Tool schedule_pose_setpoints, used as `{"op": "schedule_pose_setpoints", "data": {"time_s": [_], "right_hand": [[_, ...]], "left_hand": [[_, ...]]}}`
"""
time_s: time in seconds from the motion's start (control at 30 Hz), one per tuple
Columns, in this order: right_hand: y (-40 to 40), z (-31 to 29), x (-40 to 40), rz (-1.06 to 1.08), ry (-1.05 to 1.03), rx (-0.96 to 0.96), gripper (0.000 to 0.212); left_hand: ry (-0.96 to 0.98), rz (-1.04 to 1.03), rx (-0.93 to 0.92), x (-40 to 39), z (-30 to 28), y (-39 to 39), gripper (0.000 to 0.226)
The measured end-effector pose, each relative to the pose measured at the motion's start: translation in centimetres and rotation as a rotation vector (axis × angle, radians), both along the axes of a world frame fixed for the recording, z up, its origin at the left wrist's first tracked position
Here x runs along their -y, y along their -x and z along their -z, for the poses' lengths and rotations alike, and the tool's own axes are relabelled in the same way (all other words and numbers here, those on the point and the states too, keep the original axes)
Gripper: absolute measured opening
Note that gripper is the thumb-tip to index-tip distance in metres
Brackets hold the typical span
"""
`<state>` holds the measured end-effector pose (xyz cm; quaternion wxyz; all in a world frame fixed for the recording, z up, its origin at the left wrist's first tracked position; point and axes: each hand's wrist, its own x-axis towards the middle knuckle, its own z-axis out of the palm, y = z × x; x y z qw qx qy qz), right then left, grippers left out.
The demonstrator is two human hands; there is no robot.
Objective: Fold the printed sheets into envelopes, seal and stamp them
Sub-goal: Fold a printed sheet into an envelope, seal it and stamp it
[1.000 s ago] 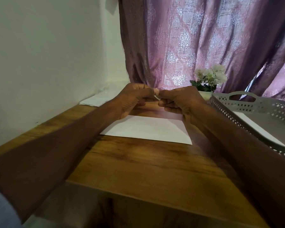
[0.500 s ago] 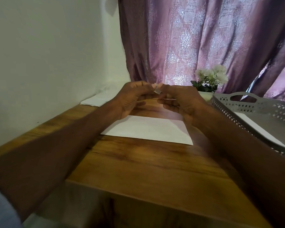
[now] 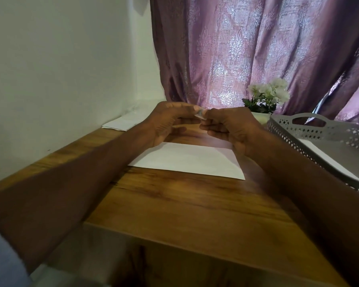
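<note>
My left hand (image 3: 166, 123) and my right hand (image 3: 230, 127) were raised together above the table, fingertips meeting. Between them I pinched a small pale scrap (image 3: 200, 115), thumb and forefinger of each hand curled onto it; it was too small and blurred for me to say whether it was a stamp. The other fingers of both hands were loosely curled beneath.

Directly under my hands, lying flat on the wooden table (image 3: 184, 204), was a white envelope (image 3: 191, 160), its long edge running across in front of me, and neither hand touched it. My forearms ran back toward me on either side of it.

Beyond my left hand, against the white wall (image 3: 60, 69), lay a small stack of white papers (image 3: 122, 123). To the right of my right hand stood a grey perforated tray (image 3: 319, 131) with a cut-out handle, and a white sheet (image 3: 327, 156) lay inside it. Just past my right hand, between it and the tray's far corner, sat a small pot of white flowers (image 3: 267, 96). Behind everything hung a patterned purple curtain (image 3: 247, 48).
</note>
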<state>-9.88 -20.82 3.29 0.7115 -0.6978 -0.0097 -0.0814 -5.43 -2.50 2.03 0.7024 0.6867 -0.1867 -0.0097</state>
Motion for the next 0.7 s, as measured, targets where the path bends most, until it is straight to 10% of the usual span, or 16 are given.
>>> {"op": "schedule_pose_setpoints", "data": {"time_s": [0.7], "right_hand": [[0.6, -0.4, -0.2, 0.13, 0.3, 0.171, 0.023]], "left_hand": [[-0.218, -0.127, 0.181, -0.3, 0.0, -0.5, 0.025]]}}
